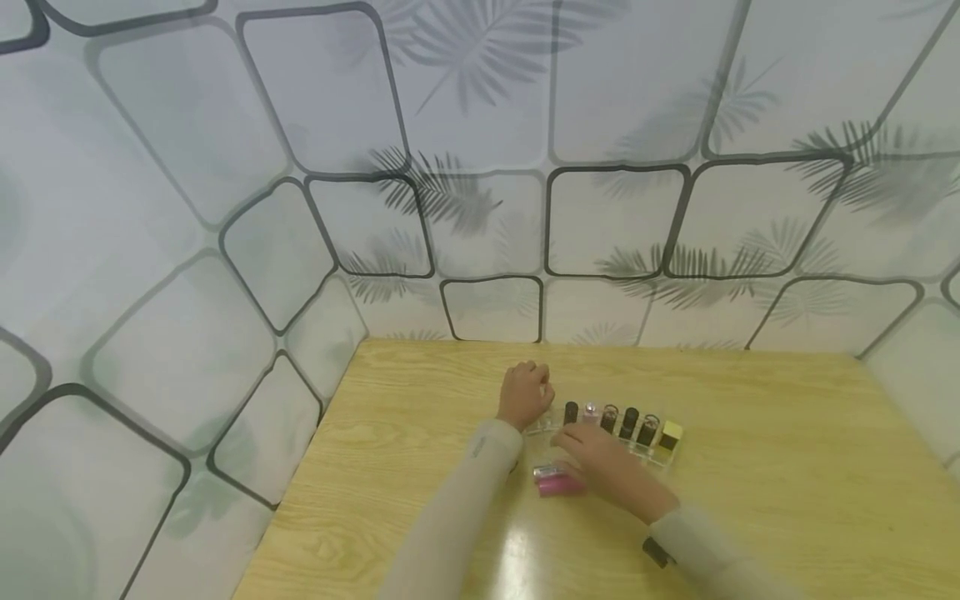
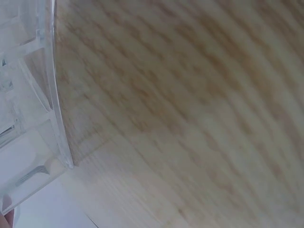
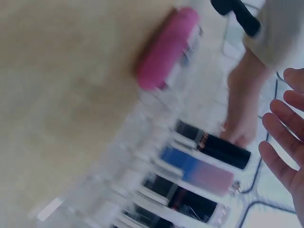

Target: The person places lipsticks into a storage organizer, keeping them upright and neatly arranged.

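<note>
A clear organizer (image 1: 660,454) stands on the table, holding a row of upright lipstick tubes, mostly black, one with a yellow cap (image 1: 672,430). At its left end my left hand (image 1: 525,395) curls its fingers at the clear wall. The left wrist view shows a fingertip (image 2: 6,217) against the organizer's end (image 2: 57,128). My right hand (image 1: 603,467) hangs over the organizer's front, covering part of it. In the right wrist view its fingers (image 3: 285,128) are loosely spread, with nothing held. Near it, a pink tube (image 1: 558,486) lies beside a silver one (image 1: 546,472).
The organizer and loose tubes are on a light wood table (image 1: 780,467). Behind and to the left stands a white patterned wall (image 1: 480,225) with dark outlines and leaf prints. Dark straps or devices sit at the sleeves (image 1: 712,546).
</note>
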Demonstrator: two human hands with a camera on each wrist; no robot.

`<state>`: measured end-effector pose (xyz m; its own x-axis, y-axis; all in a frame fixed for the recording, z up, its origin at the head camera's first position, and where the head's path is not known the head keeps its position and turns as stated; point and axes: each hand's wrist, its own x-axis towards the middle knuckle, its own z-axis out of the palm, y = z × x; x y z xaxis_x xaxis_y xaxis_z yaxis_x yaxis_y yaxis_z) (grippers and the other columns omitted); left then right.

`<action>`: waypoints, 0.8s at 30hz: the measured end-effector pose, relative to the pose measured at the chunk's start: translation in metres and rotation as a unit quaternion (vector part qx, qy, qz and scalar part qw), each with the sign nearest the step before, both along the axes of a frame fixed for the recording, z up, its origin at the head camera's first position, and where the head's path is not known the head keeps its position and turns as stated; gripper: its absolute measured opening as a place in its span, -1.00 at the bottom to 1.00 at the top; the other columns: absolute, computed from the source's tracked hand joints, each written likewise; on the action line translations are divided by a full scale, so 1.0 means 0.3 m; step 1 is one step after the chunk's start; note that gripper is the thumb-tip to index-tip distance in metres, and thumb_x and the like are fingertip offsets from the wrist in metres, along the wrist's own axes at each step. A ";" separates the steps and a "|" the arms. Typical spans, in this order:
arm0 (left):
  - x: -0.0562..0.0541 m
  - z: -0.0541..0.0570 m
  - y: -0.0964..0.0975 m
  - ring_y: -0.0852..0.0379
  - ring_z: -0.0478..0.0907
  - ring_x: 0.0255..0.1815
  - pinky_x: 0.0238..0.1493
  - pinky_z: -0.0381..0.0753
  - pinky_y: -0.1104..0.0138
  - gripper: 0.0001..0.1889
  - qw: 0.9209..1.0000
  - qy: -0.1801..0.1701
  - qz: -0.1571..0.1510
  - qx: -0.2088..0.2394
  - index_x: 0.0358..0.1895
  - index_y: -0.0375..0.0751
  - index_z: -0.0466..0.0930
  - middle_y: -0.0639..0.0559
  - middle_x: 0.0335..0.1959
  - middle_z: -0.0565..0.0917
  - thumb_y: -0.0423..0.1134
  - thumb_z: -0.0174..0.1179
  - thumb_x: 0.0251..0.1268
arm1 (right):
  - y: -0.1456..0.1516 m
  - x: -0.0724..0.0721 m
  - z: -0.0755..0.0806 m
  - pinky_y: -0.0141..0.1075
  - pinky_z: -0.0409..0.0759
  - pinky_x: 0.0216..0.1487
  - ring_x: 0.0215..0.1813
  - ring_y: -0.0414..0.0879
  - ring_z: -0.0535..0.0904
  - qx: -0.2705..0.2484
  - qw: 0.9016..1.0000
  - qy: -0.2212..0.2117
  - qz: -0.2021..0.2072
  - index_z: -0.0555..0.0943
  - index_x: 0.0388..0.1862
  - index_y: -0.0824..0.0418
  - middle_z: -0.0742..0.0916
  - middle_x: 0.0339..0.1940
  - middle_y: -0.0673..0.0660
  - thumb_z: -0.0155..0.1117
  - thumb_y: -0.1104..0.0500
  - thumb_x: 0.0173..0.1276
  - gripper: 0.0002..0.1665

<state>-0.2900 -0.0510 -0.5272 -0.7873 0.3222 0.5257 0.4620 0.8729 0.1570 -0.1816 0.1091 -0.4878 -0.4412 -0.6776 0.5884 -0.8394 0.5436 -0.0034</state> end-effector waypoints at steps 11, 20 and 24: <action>-0.008 -0.005 0.001 0.20 0.44 -0.49 -0.29 0.46 0.35 -0.93 1.000 -0.013 0.002 0.011 -0.47 -0.07 0.51 0.12 -0.54 0.54 -0.22 0.18 0.07 | -0.016 0.039 -0.115 -0.44 0.53 -0.32 -0.39 -0.28 0.52 -0.021 0.998 -0.051 0.028 0.62 -0.32 0.11 0.65 -0.44 -0.07 0.48 0.09 -0.06 -0.70; -0.006 -0.008 0.001 0.22 0.41 -0.50 -0.30 0.43 0.38 -0.93 1.000 -0.011 0.001 0.012 -0.49 -0.05 0.49 0.14 -0.55 0.52 -0.21 0.15 0.07 | -0.002 0.048 -0.141 -0.40 0.54 -0.30 -0.39 -0.25 0.51 0.013 0.998 -0.064 0.010 0.59 -0.35 0.10 0.60 -0.42 -0.09 0.45 0.12 -0.01 -0.75; -0.004 -0.006 -0.001 0.23 0.41 -0.51 -0.31 0.42 0.39 -0.94 1.000 -0.008 0.002 0.011 -0.49 -0.05 0.49 0.15 -0.55 0.52 -0.21 0.15 0.06 | -0.001 0.053 -0.143 -0.40 0.54 -0.30 -0.39 -0.25 0.51 0.019 0.997 -0.068 0.007 0.58 -0.37 0.09 0.59 -0.43 -0.08 0.46 0.13 -0.04 -0.75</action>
<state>-0.2912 -0.0513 -0.5291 -0.7971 0.3070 0.5199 0.4555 0.8710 0.1841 -0.1657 0.1088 -0.5307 -0.5054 -0.7057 0.4966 -0.8403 0.5333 -0.0975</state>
